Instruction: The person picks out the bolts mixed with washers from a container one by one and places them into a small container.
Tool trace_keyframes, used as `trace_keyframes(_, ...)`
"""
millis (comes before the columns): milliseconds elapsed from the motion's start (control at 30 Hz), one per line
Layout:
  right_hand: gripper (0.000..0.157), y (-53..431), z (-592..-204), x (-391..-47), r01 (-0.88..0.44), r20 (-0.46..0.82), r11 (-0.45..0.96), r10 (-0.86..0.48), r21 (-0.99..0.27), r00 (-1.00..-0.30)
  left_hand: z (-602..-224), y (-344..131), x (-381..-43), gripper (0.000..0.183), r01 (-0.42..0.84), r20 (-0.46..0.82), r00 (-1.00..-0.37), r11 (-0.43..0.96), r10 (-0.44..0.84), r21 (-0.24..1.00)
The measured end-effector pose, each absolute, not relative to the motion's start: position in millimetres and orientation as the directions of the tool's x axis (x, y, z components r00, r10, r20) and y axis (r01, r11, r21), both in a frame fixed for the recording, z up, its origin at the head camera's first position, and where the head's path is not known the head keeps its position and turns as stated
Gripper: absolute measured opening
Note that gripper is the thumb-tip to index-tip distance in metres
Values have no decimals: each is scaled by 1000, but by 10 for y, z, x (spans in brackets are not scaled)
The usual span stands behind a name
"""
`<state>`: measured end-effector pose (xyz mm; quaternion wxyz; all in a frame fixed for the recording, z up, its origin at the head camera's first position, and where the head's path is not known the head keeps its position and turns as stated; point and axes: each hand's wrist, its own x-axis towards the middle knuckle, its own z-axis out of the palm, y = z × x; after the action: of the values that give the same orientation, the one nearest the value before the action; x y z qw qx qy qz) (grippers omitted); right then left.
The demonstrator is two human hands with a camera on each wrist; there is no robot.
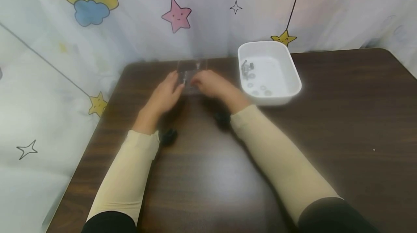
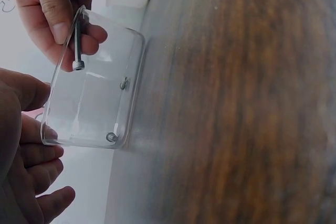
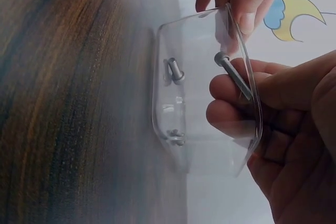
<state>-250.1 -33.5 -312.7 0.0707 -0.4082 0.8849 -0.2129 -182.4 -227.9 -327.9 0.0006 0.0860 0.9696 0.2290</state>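
A clear plastic box (image 1: 192,90) stands on the table between the hands, its open top facing up. My left hand (image 1: 163,93) holds it at the left, with thumb and fingers at the rim (image 2: 43,124). My right hand (image 1: 210,82) pinches a long silver socket-head bolt (image 3: 233,74) by its threaded end, close to the box's rim. The bolt's head (image 2: 78,65) points down into the box. Low in the box, small metal bolts (image 3: 176,70) show through the wall in both wrist views.
Right of the box stands a white plastic tub (image 1: 294,86) with several metal bolts (image 1: 245,69) and pale round washers (image 1: 263,87) in it. A patterned curtain (image 1: 211,26) hangs behind the dark wooden table (image 1: 342,117). Black wrist devices (image 1: 168,137) sit under both forearms.
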Motion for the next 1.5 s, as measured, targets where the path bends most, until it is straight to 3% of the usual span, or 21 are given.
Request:
trace_keyframes(1233,27,-316,-3134,-2485,-679,44,578,-746,-451,-664,-3263,-2269,-1803,66,148,25,-988,881,154,449)
trace_keyframes(1500,27,-234,-3107,-2514,-677,122,575,-714,-458,-689,-3262,-2269,-1797,66,145,33,-989,877,146,457)
